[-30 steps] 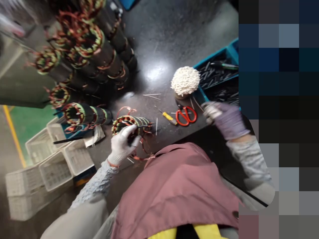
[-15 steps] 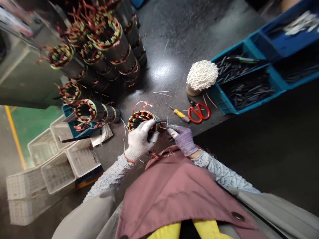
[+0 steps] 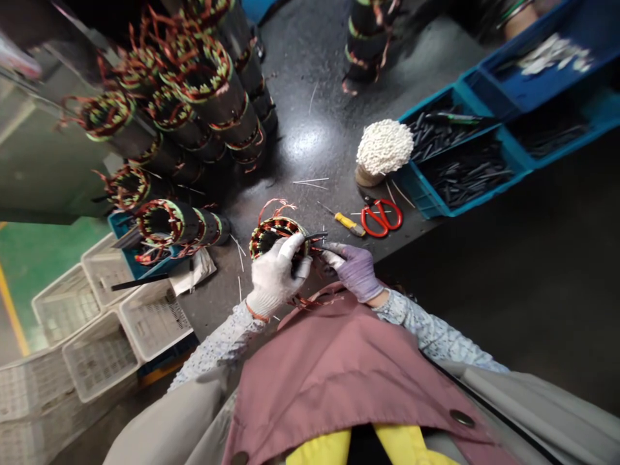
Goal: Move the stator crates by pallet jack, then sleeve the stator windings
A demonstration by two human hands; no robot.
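Note:
A stator [image 3: 259, 234] with green slot liners and copper windings stands on the bench before me, loose copper leads spreading from it. My left hand [image 3: 275, 274], in a white glove, lies over its near side; thumb and forefinger pinch a short black sleeve [image 3: 317, 236] at its right rim. Close by on the right, my right hand [image 3: 356, 270], in a purple glove with pale fingertips, has its fingers closed at the ends of copper wires; the exact grip is too small to make out. More copper leads [image 3: 314, 301] hang toward my apron.
Red-handled scissors [image 3: 382, 217] and a yellow-handled screwdriver [image 3: 349, 224] lie to the right. Behind them stand a bundle of white sticks [image 3: 385, 147] and blue bins [image 3: 477, 206] of black sleeves. Stacked stators [image 3: 232, 106] rise at left, above white baskets [image 3: 155, 320]. Another person's hand [image 3: 520, 19] is at upper right.
The view has shifted slightly. A stack of stators has come into sight at the top, and a co-worker's hand shows at upper right. My hands stay nearly in place at the stator.

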